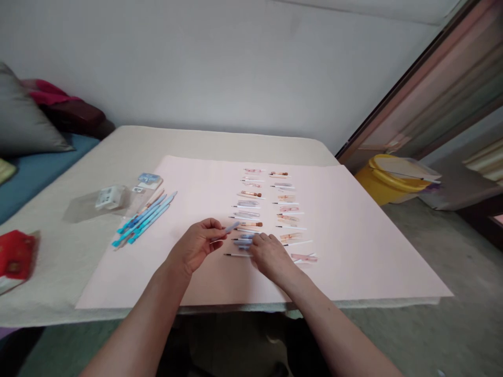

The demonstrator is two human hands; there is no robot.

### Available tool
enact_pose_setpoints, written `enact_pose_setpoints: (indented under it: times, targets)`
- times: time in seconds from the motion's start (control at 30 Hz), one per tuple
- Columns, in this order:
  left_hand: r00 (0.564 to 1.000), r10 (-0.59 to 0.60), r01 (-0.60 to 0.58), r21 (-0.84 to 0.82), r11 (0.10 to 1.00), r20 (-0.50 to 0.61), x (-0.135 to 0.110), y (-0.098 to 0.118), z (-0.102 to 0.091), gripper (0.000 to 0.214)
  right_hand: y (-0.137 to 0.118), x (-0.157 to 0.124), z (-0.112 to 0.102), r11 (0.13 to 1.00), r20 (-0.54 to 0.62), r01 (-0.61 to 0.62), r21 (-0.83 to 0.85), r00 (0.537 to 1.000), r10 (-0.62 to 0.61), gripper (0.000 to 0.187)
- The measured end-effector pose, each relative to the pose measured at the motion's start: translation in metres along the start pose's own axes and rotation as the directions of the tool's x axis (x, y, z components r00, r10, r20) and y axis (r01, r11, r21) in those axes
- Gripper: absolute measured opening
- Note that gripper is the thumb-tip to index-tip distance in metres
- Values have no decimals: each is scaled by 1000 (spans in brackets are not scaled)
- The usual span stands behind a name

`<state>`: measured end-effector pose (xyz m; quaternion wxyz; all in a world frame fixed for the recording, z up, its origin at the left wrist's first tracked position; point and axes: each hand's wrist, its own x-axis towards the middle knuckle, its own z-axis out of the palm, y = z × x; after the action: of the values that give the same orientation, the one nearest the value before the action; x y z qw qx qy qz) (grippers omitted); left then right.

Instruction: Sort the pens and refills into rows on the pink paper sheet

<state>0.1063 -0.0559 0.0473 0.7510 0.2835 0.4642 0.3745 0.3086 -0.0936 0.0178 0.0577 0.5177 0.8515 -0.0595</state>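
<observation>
My left hand pinches a slim pale-blue pen barrel, pointing right above the pink sheet. My right hand is lowered to the sheet with its fingers curled together over small blue pen parts; its fingertips are blurred, so what they grip is not clear. Just in front lies a white pen refill with a dark tip. Beyond both hands, pen parts and refills run in two columns, among them a brown-topped piece, a pink clip-like piece and another pink piece.
Several bright blue pens lie in a bundle at the left edge of the sheet. Beside them are a clear plastic pouch, a white box and a blue-white packet. A red object sits far left; a yellow bucket stands right of the table.
</observation>
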Motion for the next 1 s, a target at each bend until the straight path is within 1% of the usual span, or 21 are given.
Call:
enact_pose_setpoints:
  times: [0.1,0.17,0.23,0.3,0.37,0.4,0.43,0.47,0.57,0.63,0.7,0.8,0.9,0.93,0.97,1.0]
  targets:
    - [1000,0,0,77,997,2,0,-1,1,20,6,-3,-3,996,20,-28,82,999,27,16]
    - [1000,8,-7,140,990,-1,0,-2,3,19,13,-6,-8,968,-7,-68,242,997,72,15]
    - [1000,17,-16,200,980,-1,-1,-4,6,17,17,-9,-15,881,-54,-92,465,990,132,21]
    - [1000,31,-31,253,967,4,-1,-7,10,15,19,-12,-23,756,-82,-87,649,980,183,33]
    - [998,56,-59,303,951,19,0,-10,13,13,16,-14,-29,664,-101,-61,745,974,202,40]
    - [997,69,-76,321,944,34,0,-11,15,12,14,-14,-31,645,-114,-47,763,972,206,40]
    - [996,76,-90,332,939,54,0,-13,17,12,12,-14,-32,644,-129,-34,764,970,204,37]
    - [994,76,-97,339,936,74,0,-14,18,12,10,-14,-33,664,-140,-26,747,971,195,32]
    - [992,51,-88,352,932,113,0,-18,22,11,8,-14,-30,792,-126,-46,609,980,153,16]
    - [991,43,-87,367,926,127,0,-19,23,11,7,-14,-28,873,-113,-58,484,985,128,15]
    - [989,46,-98,376,921,143,0,-21,24,11,5,-15,-27,922,-127,-51,384,986,107,16]
    - [986,41,-102,393,914,161,1,-24,25,12,2,-17,-27,955,-133,-34,296,988,76,16]
    - [980,43,-131,470,873,195,2,-25,23,11,1,-17,-26,969,-69,-53,242,995,72,17]
    - [980,72,-159,518,841,184,3,-24,21,12,1,-16,-25,973,-35,-70,220,996,80,17]
    - [981,125,-187,574,797,147,4,-22,18,12,1,-16,-24,977,3,-89,195,996,90,16]
    - [976,200,-206,633,746,82,6,-19,15,13,2,-16,-22,980,45,-105,170,994,98,16]
